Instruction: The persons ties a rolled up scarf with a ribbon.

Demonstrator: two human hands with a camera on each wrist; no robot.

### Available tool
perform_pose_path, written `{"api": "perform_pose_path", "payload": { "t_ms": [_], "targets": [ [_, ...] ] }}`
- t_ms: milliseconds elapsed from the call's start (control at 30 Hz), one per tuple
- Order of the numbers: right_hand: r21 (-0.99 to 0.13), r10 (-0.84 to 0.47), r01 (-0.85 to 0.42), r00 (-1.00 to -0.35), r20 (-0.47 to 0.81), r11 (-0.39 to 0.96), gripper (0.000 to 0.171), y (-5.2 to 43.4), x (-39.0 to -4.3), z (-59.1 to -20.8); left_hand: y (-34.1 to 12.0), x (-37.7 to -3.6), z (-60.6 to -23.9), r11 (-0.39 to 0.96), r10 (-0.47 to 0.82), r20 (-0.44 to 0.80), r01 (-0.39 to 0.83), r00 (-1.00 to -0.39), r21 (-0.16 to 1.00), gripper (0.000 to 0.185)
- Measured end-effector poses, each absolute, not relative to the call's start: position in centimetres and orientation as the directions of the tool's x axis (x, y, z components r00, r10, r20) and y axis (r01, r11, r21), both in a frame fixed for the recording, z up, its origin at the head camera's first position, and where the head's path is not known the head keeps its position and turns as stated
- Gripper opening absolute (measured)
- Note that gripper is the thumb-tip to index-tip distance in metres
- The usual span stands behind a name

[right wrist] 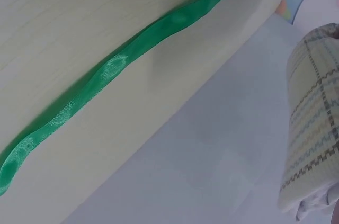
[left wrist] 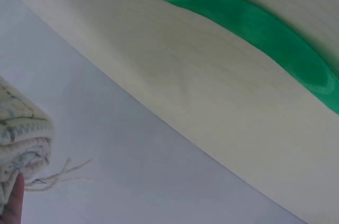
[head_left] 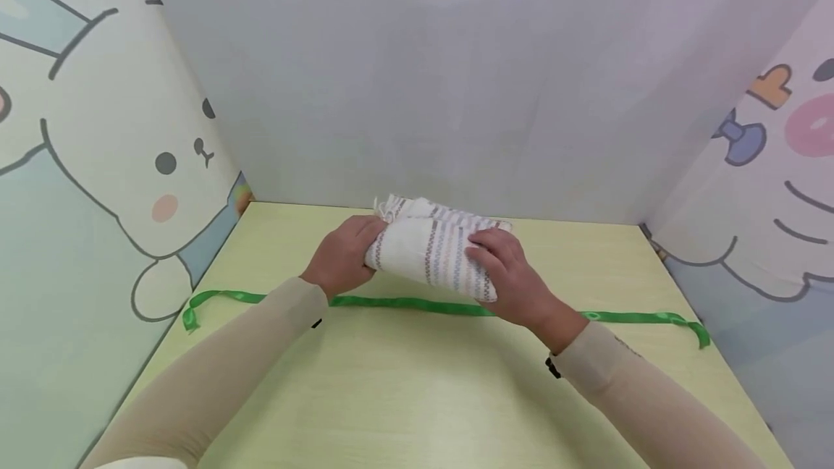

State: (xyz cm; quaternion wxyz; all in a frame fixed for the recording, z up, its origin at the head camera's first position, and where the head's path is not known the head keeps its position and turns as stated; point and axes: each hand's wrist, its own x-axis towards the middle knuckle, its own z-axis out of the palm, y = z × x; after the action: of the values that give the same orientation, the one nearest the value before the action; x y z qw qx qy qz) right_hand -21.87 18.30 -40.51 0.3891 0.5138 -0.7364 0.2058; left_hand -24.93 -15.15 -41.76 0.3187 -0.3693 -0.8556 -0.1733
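Note:
Both hands hold a folded, rolled-up white cloth [head_left: 417, 248] with striped bands and a stringy fringe, raised above the table near its far side. My left hand [head_left: 345, 255] grips its left end. My right hand [head_left: 511, 277] grips the right end, fingers bent over the top. In the left wrist view the cloth's coiled end [left wrist: 26, 144] shows with loose threads and one fingertip against it. The right wrist view has the striped side of the cloth [right wrist: 315, 123] at its right edge. Below the hands, a green ribbon [head_left: 404, 302] stretches across the table from left to right.
The pale wooden table [head_left: 417, 389] ends at a plain grey-white back wall [head_left: 423, 93]. Side panels with cartoon animals, a rabbit panel [head_left: 124, 165] on the left and another panel [head_left: 762, 223] on the right, flank it.

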Motion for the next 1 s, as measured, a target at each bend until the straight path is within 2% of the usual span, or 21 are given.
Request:
{"api": "perform_pose_path", "payload": {
  "t_ms": [200,367,567,800,1000],
  "targets": [
    [0.114,-0.585,-0.901,-0.171,0.793,0.418,0.037,17.6,-20.8,-40.4,-15.4,-25.1,-41.9,0.641,0.538,0.668,0.764,-0.513,0.071,0.058],
    [0.135,-0.586,-0.888,-0.17,0.792,0.44,0.035,17.1,-20.0,-40.1,-15.4,-25.4,-42.0,0.631,0.539,0.651,0.768,-0.534,0.108,0.063],
    [0.183,-0.625,-0.861,-0.183,0.759,0.474,0.031,16.4,-19.0,-39.9,-15.2,-25.6,-42.2,0.639,0.521,0.641,0.755,-0.564,0.144,0.056],
    [0.254,-0.663,-0.835,-0.165,0.73,0.487,0.027,15.9,-17.9,-39.6,-14.6,-25.8,-42.0,0.663,0.505,0.59,0.721,-0.63,0.203,0.049],
    [0.297,-0.686,-0.817,-0.155,0.711,0.494,0.026,15.6,-17.0,-39.5,-14.1,-26.2,-42.1,0.668,0.513,0.48,0.682,-0.711,0.297,0.051]
  ]
}}
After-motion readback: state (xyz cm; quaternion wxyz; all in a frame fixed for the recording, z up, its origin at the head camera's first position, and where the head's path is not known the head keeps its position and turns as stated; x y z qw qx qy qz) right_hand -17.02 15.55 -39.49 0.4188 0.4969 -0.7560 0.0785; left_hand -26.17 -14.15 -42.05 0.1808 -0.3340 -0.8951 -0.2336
